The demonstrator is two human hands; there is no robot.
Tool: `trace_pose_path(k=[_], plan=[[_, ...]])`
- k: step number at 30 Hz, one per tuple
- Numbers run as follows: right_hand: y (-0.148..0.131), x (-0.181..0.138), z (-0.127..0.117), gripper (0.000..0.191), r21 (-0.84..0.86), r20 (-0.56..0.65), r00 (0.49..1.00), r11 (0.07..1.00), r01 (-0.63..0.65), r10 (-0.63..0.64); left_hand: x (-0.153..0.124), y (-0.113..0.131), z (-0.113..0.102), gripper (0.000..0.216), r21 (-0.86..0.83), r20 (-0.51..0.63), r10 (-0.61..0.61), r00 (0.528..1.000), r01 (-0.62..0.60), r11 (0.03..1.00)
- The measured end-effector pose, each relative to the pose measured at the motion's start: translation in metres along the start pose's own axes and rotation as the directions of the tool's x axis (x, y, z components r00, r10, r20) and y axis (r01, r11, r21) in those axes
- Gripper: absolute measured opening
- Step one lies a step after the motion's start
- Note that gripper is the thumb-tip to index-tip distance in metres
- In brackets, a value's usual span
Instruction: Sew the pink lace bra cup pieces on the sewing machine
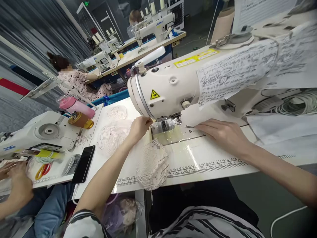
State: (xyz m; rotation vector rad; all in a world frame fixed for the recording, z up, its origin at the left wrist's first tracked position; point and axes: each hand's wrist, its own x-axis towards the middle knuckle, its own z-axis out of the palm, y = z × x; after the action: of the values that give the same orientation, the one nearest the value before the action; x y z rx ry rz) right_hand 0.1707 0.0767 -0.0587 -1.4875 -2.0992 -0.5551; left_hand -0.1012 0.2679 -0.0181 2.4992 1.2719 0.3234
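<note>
A white industrial sewing machine stands on the white table in front of me. My left hand is curled just left of the presser foot, its fingers closed at the needle area; what they pinch is hidden. My right hand lies flat on the bed right of the needle, fingers stretched toward the foot. A piece of white lace hangs from the needle plate over the table's front edge. More lace pieces lie left of my left arm.
A black phone lies at the table's left edge. A pink bottle and a gold spool stand beside a neighbouring machine. Another person's hands work at far left. Papers drape my machine. Other workers sit behind.
</note>
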Motion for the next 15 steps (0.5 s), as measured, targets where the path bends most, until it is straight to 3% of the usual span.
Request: trace_pose_path(k=[5, 9, 11, 15], plan=[[-0.039, 0.04, 0.028, 0.031, 0.086, 0.119, 0.988, 0.992, 0.093, -0.103, 0.005, -0.003, 0.005, 0.024, -0.035, -0.003, -0.022, 1.0, 0.022, 0.999], [-0.053, 0.069, 0.051, 0.03, 0.099, 0.289, 0.941, 0.983, 0.154, -0.176, 0.013, -0.006, 0.006, 0.027, -0.091, 0.006, -0.032, 0.999, 0.032, 0.995], [-0.05, 0.077, 0.056, 0.03, 0.109, 0.341, 0.934, 0.991, 0.078, -0.111, 0.018, -0.009, 0.007, 0.024, -0.12, 0.019, -0.021, 1.0, 0.023, 0.993], [-0.031, 0.085, 0.059, 0.023, 0.071, 0.355, 0.919, 0.976, -0.207, 0.169, 0.032, -0.015, 0.009, 0.022, -0.168, 0.048, -0.006, 0.999, 0.014, 0.986]])
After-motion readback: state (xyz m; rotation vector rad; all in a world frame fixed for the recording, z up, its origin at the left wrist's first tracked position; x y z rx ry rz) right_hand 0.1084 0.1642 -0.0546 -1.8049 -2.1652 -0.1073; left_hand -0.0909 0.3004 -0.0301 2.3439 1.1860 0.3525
